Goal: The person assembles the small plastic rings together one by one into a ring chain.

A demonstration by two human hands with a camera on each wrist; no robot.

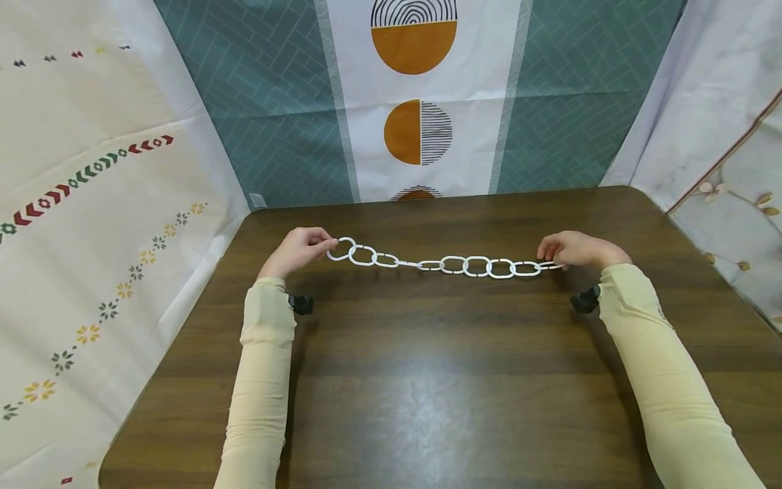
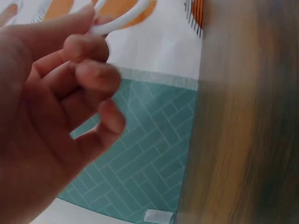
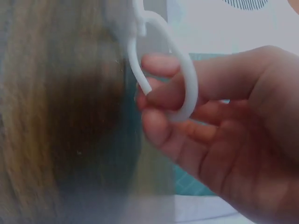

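A white chain of oval links (image 1: pixel 452 265) stretches between my two hands, sagging a little in the middle. My left hand (image 1: pixel 301 250) pinches the end link at the left between thumb and forefinger; in the left wrist view part of that link (image 2: pixel 122 20) shows at the fingertips, the other fingers loosely bent. At the other end my right hand (image 1: pixel 577 248) pinches the last link, and the right wrist view shows this link (image 3: pixel 189 84) with the thumb and fingers at its lower end. A small gap shows in the side of that link.
The brown wooden table (image 1: pixel 391 339) lies beneath both arms. A teal and white patterned cloth (image 1: pixel 281 102) hangs behind its far edge, with light patterned cloths (image 1: pixel 91 204) at the sides. Each wrist carries a small black camera (image 1: pixel 301 304).
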